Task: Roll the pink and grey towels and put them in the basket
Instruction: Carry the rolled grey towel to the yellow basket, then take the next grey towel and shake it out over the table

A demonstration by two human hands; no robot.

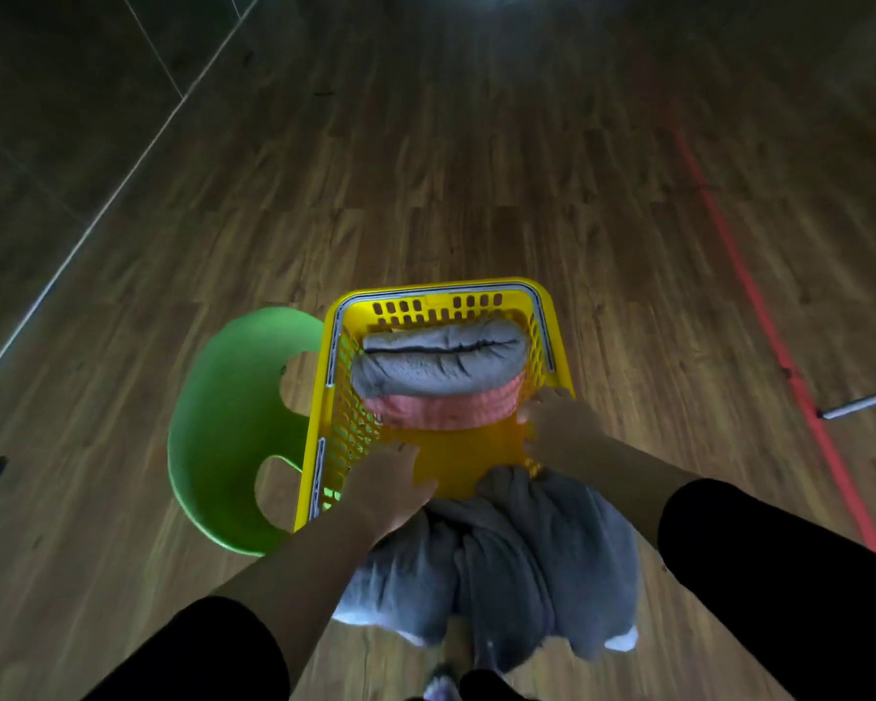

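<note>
Against the wooden floor [476, 169] sits a yellow basket [441, 290] just beside a green chair [213, 422], with a bunched grey towel [552, 559] spilling over its near edge. At its far end lies a rolled grey towel [441, 361], a rolled pink towel [441, 412] touching its near side. The left hand [385, 485] reaches in, fingers fairly straight; the right hand [557, 422] is at the right rim, its grip too blurred to tell.

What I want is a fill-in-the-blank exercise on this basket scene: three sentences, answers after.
The basket holding the towels is ____. Inside it, the rolled towel on the near side of the rolled grey towel is ____. The chair left of the basket is ____.
Missing words: yellow, pink, green.
</note>
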